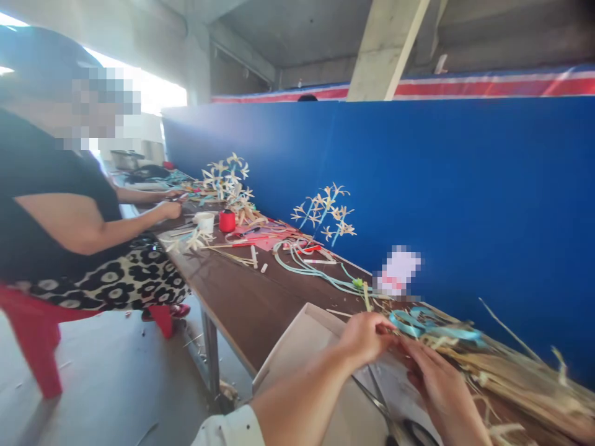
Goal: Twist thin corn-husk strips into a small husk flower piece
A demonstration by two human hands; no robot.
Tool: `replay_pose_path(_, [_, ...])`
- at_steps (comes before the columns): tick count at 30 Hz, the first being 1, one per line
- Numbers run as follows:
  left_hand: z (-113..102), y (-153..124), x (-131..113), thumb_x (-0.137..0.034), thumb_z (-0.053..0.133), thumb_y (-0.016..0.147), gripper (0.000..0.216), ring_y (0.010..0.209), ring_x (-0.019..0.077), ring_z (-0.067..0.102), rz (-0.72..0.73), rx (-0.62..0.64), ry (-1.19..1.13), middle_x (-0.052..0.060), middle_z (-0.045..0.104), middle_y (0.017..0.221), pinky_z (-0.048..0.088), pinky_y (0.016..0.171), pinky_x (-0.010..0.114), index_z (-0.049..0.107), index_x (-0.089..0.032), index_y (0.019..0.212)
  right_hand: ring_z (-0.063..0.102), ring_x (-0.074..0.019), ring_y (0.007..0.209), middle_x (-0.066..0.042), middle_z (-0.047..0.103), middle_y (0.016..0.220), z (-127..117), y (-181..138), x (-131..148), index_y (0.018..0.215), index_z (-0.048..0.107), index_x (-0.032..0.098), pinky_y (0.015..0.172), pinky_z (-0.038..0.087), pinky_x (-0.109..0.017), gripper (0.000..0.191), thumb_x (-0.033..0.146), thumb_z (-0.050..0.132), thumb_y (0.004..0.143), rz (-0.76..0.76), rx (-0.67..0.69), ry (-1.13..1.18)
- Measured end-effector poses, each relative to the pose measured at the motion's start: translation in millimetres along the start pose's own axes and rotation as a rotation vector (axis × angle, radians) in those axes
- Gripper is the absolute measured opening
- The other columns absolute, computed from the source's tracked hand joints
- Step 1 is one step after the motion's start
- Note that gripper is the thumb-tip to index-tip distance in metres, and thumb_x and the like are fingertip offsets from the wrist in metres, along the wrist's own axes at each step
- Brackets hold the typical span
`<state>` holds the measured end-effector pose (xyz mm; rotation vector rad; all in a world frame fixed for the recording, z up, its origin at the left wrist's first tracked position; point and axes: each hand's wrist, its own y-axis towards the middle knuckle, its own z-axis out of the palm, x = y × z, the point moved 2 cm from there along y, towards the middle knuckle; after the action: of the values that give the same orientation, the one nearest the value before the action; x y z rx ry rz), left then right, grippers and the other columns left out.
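Note:
My left hand and my right hand meet at the lower right over a white board on the brown table. Their fingertips pinch together at a thin dry straw strip beside a heap of dried straw. Light blue ribbon lies curled just behind my fingers. Scissors rest on the board beneath my hands. What exactly sits between my fingers is too small to tell.
A seated person on a red stool works at the table's far left end. Straw flowers, a red thread spool, a white cup and blue cords lie along the table. A blue partition backs it.

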<state>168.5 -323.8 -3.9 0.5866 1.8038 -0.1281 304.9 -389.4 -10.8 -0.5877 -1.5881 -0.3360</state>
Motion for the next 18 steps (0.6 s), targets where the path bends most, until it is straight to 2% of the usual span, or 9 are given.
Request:
replay_pose_path(4, [-1.4, -1.0, -1.7, -0.038, 0.062, 0.071, 0.032, 0.078, 0.0155, 0.061, 0.007, -0.017, 0.017, 0.000, 0.069, 0.085, 0.045, 0.070, 0.023, 0.069, -0.026, 0.099, 0.055, -0.0159, 0.066, -0.002, 0.068, 0.085, 0.1, 3.9, -3.0, 0.087, 0.071, 0.022, 0.051, 0.040, -0.022, 0.045, 0.053, 0.071, 0.053, 0.009, 0.007, -0.020])
replay_pose_path(13, [0.9, -1.2, 0.4, -0.040, 0.063, 0.069, 0.033, 0.075, 0.0161, 0.061, -0.013, -0.005, -0.019, 0.000, 0.069, 0.084, 0.045, 0.068, 0.023, 0.070, -0.025, 0.098, 0.060, -0.0207, 0.069, -0.004, 0.070, 0.084, -8.1, 8.2, -4.2, 0.074, 0.073, 0.027, 0.054, 0.047, -0.027, 0.032, 0.051, 0.070, 0.055, -0.010, 0.019, -0.096])
replay_pose_path(18, [-1.1, -1.9, -0.8, -0.037, 0.062, 0.069, 0.032, 0.074, 0.0155, 0.061, 0.017, 0.014, -0.006, 0.000, 0.069, 0.083, 0.045, 0.067, 0.023, 0.070, -0.025, 0.097, 0.062, -0.0208, 0.067, -0.005, 0.070, 0.080, -6.7, 3.9, 3.5, 0.077, 0.073, 0.024, 0.057, 0.050, -0.027, 0.037, 0.054, 0.067, 0.056, -0.043, 0.006, -0.211])
